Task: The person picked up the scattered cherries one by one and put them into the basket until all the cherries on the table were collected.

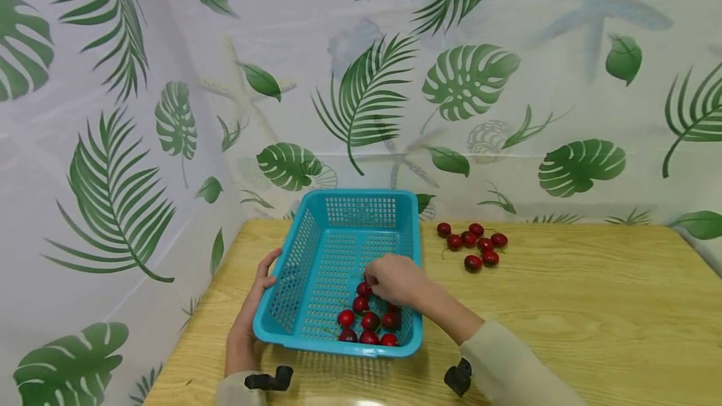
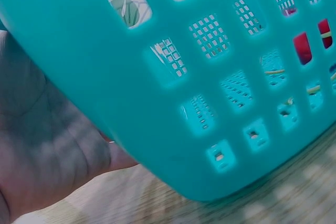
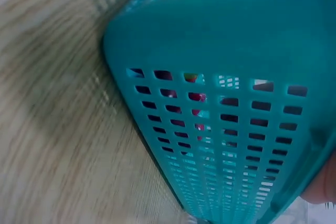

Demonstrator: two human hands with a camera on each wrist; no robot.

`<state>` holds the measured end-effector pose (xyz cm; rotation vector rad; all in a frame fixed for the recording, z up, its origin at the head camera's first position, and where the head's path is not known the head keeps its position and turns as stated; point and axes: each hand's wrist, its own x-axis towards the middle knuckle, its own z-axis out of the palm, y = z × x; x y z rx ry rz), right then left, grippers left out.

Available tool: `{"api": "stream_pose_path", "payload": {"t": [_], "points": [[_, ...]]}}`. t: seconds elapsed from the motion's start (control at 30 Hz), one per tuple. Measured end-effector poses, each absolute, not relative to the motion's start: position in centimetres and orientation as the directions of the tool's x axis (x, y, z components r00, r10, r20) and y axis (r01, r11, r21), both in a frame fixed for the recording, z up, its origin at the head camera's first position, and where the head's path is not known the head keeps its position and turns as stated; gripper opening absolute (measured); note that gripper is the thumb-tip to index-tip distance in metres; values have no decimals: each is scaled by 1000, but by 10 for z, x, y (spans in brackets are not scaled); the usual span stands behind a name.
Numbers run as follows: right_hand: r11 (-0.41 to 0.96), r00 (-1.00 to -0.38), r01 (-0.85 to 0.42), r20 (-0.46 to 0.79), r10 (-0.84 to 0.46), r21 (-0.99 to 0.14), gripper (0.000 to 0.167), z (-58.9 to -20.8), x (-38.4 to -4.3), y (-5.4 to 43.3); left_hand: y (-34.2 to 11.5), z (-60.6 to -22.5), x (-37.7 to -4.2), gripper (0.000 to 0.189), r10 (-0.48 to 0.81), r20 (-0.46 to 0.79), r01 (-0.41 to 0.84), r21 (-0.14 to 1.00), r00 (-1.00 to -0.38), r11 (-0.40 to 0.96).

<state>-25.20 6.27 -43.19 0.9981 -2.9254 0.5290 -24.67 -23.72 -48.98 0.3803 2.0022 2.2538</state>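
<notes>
Cherries (image 1: pixel 370 322) lie at the near right end of the blue basket (image 1: pixel 317 195), and from my distant seat I count several bunched there, some stems showing. On the table (image 1: pixel 570 293), beyond the basket's right side, more fruit (image 1: pixel 485 244) sits in a loose cluster.

The right hand (image 1: pixel 397 281) reaches over the basket's right rim with its fingers bent downward, one cherry just below the fingertips; I cannot tell whether they pinch anything. The left hand (image 1: pixel 254 306) touches the basket's left side, thumb and a finger at the rim. Its other fingers are hidden from me, so I cannot tell whether they grip.

My left wrist view catches the palm beside a basket corner, with red showing through the slots. A cloth (image 1: pixel 389 124) printed with green leaves hangs behind the table.
</notes>
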Motion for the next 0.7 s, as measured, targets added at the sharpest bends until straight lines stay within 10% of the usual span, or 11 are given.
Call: {"api": "stream_pose_path", "payload": {"t": [0.27,0.7], "points": [[757,-770,-637,75,-634,-146,42,-434,-253,61,-234,-486,-247,58,205,28,-2,990,-978,-142],[799,-800,-598,-20,-600,-61,39,-434,-253,60,-235,-493,-257,61,253,219,183,970,-942,-157]]}}
